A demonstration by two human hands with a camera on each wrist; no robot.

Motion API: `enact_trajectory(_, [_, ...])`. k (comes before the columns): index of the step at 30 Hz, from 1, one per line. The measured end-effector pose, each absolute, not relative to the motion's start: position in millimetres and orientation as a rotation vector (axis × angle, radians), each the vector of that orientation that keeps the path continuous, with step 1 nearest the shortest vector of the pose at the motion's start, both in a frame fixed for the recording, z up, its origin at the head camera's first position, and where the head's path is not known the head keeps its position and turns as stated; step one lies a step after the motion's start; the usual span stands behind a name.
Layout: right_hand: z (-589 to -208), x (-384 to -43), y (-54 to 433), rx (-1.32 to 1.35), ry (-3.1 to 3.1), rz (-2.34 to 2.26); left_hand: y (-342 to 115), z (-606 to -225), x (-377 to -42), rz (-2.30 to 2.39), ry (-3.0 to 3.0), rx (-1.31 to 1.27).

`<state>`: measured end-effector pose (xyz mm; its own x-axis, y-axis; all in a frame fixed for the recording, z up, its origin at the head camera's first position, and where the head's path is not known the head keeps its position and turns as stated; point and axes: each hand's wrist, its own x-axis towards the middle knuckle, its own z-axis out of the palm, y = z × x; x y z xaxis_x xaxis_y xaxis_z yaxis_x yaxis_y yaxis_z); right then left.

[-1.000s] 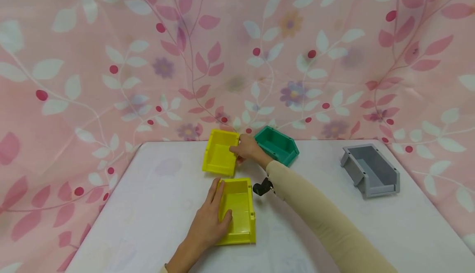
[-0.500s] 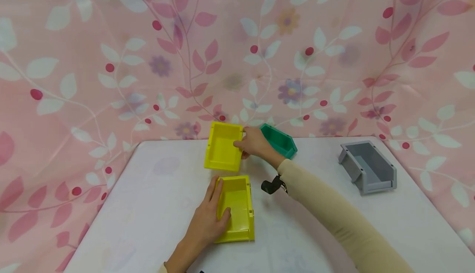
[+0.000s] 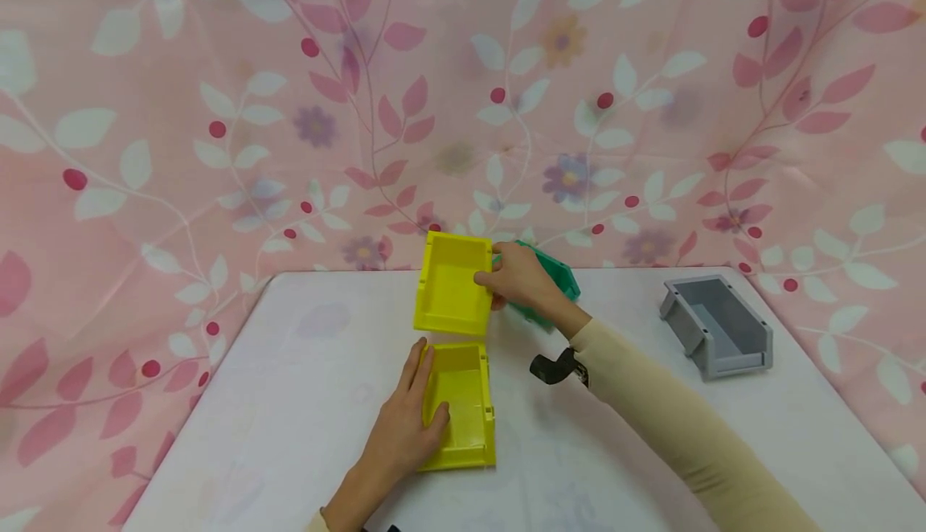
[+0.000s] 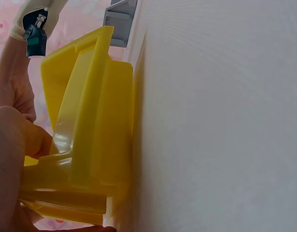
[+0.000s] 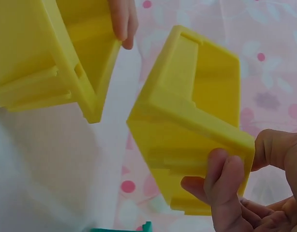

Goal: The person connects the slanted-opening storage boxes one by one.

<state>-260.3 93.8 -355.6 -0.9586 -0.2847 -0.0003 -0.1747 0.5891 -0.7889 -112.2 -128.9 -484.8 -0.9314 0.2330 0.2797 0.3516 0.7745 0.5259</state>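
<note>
My left hand holds the left wall of a yellow storage bin on the table, thumb inside and fingers along the outer side. Its open top faces up. Just beyond it, my right hand grips a second yellow bin by its right wall, raised off the table and tilted toward me. In the right wrist view, the fingers press that raised bin's outer side. A gap separates the two yellow bins in that view. Behind the right hand, a green bin is partly hidden.
A grey bin stands on the right part of the white-covered table. Pink floral cloth hangs at the table's back edge. A small black camera is strapped to my right wrist.
The right hand has lifted the far yellow bin and carried it slightly right. It now covers more of the green bin. My left hand and its bin have stayed nearly still.
</note>
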Motion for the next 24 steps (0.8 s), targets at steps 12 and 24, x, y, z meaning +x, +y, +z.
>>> enact_trajectory(12, [-351,-240,121,-0.406,2.661,-1.407,-129,-483,-112,-0.886,-2.779,-0.446])
enact_trajectory(24, [-347,-216,142,-0.371,2.696,-1.389,-130,-482,-111,-0.867,-2.782,-0.47])
